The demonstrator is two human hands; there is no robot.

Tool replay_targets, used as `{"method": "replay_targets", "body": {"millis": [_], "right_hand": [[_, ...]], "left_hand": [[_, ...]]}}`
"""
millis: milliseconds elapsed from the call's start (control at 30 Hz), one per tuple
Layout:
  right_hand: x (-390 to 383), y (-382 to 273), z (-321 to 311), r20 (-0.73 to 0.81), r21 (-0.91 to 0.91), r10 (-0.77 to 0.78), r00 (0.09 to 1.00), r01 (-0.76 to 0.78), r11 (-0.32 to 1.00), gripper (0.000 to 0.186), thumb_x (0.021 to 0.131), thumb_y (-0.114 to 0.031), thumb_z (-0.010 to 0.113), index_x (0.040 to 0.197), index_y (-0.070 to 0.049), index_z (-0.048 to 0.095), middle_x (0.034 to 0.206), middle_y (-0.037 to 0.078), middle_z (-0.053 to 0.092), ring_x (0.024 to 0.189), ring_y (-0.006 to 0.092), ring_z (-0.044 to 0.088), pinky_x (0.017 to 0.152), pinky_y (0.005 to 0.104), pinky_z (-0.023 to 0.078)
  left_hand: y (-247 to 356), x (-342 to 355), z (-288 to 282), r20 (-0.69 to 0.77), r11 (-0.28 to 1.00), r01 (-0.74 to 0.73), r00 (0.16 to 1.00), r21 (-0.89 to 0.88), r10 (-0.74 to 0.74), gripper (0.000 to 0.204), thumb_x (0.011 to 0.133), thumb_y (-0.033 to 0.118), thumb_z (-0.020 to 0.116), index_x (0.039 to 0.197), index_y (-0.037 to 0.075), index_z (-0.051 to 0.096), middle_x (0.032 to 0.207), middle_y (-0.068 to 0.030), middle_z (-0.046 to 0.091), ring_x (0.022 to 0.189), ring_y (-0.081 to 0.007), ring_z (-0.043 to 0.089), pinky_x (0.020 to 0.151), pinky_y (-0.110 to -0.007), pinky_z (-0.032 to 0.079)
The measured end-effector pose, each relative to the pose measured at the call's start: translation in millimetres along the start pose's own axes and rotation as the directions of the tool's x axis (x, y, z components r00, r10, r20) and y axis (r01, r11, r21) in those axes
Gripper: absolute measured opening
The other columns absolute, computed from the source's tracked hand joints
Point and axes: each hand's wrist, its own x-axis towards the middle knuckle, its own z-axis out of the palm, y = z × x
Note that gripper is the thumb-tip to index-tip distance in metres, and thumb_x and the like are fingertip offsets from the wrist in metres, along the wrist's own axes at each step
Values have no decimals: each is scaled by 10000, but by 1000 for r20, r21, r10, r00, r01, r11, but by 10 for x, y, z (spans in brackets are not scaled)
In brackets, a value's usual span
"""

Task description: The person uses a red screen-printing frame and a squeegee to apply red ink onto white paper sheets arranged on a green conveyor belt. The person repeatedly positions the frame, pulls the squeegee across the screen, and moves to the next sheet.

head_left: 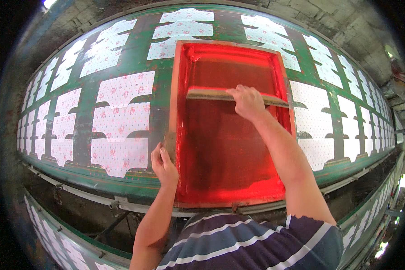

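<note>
A wooden screen frame [174, 112] lies on the long green table, its mesh [229, 148] coated in red ink, brightest along the edges. Across the upper part of the screen is a long squeegee [204, 94], roughly level. My right hand [247, 101] grips it right of its middle, fingers closed over the bar. At the frame's left side, in the lower half, my left hand [164, 162] is closed on the frame's edge, thumb upward.
Rows of white, small-patterned fabric pieces [119, 119] cover the green table [83, 130] on both sides and behind the frame. A metal rail [121, 202] runs along the near edge. Similar pieces [72, 247] lie lower at bottom left and right. A block wall [301, 15] stands behind.
</note>
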Motion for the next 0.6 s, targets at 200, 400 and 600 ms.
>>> {"method": "replay_targets", "body": {"millis": [200, 400, 600], "right_hand": [[1089, 682, 213, 28, -37, -4, 1000, 5, 999, 432, 955, -67, 646, 1325, -203, 822, 1170, 156, 796, 1111, 378, 787, 964, 556, 635], [1800, 1105, 51, 143, -6, 23, 989, -22, 1000, 473, 952, -80, 633, 1370, -214, 810, 1275, 176, 818, 1206, 419, 770, 1017, 576, 630], [1799, 1170, 102, 162, 5, 3, 987, -4, 1000, 337, 876, -110, 675, 1149, -163, 865, 1112, 208, 832, 1114, 438, 785, 948, 585, 635]], "left_hand": [[109, -13, 13, -37, 983, 13, 999, 183, -7, 415, 1211, 282, 535, 1400, -49, 700, 1318, -162, 713, 1231, -263, 661, 1104, -407, 508], [98, 33, 71, -48, 961, -41, 997, 274, 56, 369, 1172, 260, 580, 1341, -34, 726, 1171, -161, 714, 1068, -295, 688, 961, -407, 547], [150, 7, 66, -47, 956, 17, 999, 292, -4, 361, 1174, 241, 579, 1336, -48, 721, 1151, -162, 720, 1060, -293, 691, 956, -396, 548]]}}
